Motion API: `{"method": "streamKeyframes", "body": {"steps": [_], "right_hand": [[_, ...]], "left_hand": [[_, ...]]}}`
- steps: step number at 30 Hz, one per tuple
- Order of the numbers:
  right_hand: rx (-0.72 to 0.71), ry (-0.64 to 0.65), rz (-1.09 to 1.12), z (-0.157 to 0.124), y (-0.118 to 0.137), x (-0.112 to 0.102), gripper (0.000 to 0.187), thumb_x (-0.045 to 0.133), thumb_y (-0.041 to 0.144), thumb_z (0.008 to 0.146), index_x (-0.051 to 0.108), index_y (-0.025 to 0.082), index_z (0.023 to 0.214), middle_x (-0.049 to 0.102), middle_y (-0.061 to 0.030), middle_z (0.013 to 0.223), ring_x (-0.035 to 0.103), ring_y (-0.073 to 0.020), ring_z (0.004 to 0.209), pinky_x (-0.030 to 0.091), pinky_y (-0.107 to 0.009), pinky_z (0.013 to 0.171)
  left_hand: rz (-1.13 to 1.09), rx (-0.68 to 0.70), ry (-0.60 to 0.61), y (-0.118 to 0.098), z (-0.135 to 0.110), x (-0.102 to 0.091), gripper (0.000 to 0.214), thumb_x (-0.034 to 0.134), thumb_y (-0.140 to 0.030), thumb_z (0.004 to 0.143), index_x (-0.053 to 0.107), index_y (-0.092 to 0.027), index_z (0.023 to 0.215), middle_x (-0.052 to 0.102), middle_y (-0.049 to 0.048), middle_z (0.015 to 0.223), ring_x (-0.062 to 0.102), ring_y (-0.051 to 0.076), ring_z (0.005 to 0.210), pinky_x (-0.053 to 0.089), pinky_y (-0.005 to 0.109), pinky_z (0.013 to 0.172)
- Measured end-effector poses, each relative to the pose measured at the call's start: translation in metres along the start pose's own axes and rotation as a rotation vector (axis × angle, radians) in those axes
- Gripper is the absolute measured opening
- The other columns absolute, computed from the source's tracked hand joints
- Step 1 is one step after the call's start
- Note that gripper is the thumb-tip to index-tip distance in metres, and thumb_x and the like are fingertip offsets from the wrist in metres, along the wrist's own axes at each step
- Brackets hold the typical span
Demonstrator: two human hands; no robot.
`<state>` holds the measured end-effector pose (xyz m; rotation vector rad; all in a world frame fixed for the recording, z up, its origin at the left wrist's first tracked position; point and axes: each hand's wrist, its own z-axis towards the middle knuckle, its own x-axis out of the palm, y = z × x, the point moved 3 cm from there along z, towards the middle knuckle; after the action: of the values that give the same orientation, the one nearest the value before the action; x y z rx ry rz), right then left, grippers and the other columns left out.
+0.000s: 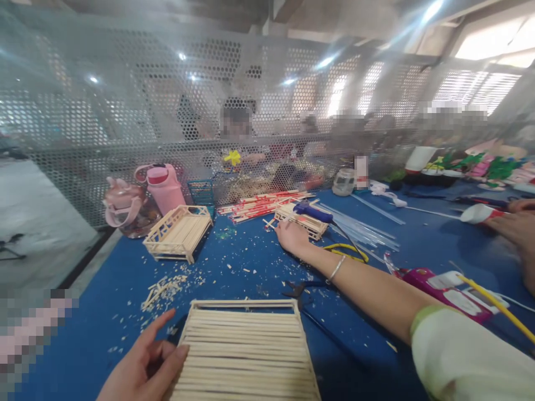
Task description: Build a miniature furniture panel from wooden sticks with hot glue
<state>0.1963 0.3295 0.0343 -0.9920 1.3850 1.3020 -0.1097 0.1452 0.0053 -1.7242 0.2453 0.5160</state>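
Note:
A panel of pale wooden sticks (246, 348), laid side by side in a frame, lies at the bottom centre. At its left edge is my left hand (146, 356), thumb touching the frame, forefinger stretched out and the other fingers loosely curled. My right hand (295, 236) reaches across to the table's middle, its fingers pressed together around the end of a thin wooden stick (268, 223). Just behind it a blue glue gun (311, 211) rests on a small stick-built rack (315, 225). Red-tipped sticks (259, 205) are heaped beyond.
A stick-built tray (178, 234) stands left, near a pink bottle (165, 186) and a clear jug (127, 209). Pliers (298, 288) lie beyond the panel. Glue sticks (371, 231), a magenta power strip (447, 295) and another person's hand (512, 228) are right. A perforated screen (188, 128) borders the back.

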Motion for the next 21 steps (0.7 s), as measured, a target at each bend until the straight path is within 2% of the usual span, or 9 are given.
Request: {"method": "streamKeyframes", "body": {"steps": [3,6,9,12,14,16,21], "right_hand": [[-0.022,0.007,-0.027,0.003,0.002,-0.002,0.033,0.057,0.035,0.092,0.057,0.018,0.12,0.06,-0.0087,0.122,0.062,-0.0209,0.102,0.053,-0.042,0.085],[-0.07,-0.023,-0.044,-0.005,0.009,-0.002,0.034,0.058,0.035,0.092,0.057,0.017,0.121,0.06,-0.0089,0.121,0.062,-0.0211,0.101,0.054,-0.043,0.085],[-0.184,-0.069,-0.045,-0.016,0.031,0.002,0.034,0.057,0.035,0.092,0.056,0.017,0.121,0.06,-0.0086,0.12,0.062,-0.0206,0.1,0.054,-0.042,0.083],[-0.351,-0.094,-0.032,-0.016,0.063,0.003,0.034,0.057,0.034,0.092,0.056,0.018,0.122,0.06,-0.0085,0.121,0.062,-0.0205,0.1,0.054,-0.042,0.084],[-0.398,-0.118,-0.027,-0.003,0.082,0.0,0.033,0.056,0.034,0.093,0.056,0.019,0.122,0.059,-0.009,0.124,0.061,-0.021,0.103,0.053,-0.043,0.086],[-0.36,-0.137,-0.034,0.02,0.094,-0.003,0.035,0.057,0.035,0.092,0.056,0.018,0.123,0.059,-0.0091,0.124,0.061,-0.0219,0.104,0.053,-0.044,0.086],[-0.224,-0.093,-0.1,0.078,0.094,0.01,0.036,0.059,0.035,0.091,0.056,0.016,0.122,0.059,-0.0097,0.123,0.061,-0.0221,0.103,0.053,-0.043,0.085]], "left_hand": [[-0.016,-0.009,0.012,-0.01,-0.006,-0.001,0.1,0.062,-0.074,0.058,0.044,-0.012,0.134,0.052,-0.0081,0.048,0.051,0.019,0.051,0.043,0.029,0.054],[-0.01,-0.022,0.097,-0.014,-0.011,-0.002,0.091,0.062,-0.067,0.065,0.042,-0.015,0.137,0.049,-0.0094,0.05,0.049,0.016,0.05,0.039,0.027,0.052],[-0.01,-0.044,0.106,-0.014,-0.015,-0.005,0.093,0.063,-0.064,0.065,0.04,-0.014,0.14,0.047,-0.0097,0.048,0.045,0.015,0.049,0.035,0.027,0.05],[-0.013,-0.076,0.129,-0.016,-0.018,-0.004,0.098,0.063,-0.063,0.065,0.033,-0.011,0.143,0.048,-0.0097,0.049,0.042,0.014,0.05,0.034,0.027,0.051],[-0.018,-0.082,0.188,-0.02,-0.021,-0.002,0.1,0.064,-0.061,0.066,0.028,-0.012,0.145,0.049,-0.0097,0.053,0.042,0.013,0.052,0.034,0.026,0.053],[-0.05,-0.079,0.225,-0.025,-0.023,0.0,0.099,0.065,-0.058,0.068,0.025,-0.014,0.147,0.049,-0.0099,0.056,0.042,0.012,0.053,0.033,0.025,0.052],[-0.117,-0.181,0.307,-0.028,-0.023,0.004,0.104,0.069,-0.055,0.067,0.019,-0.014,0.148,0.05,-0.0098,0.057,0.042,0.01,0.05,0.035,0.023,0.049]]}}
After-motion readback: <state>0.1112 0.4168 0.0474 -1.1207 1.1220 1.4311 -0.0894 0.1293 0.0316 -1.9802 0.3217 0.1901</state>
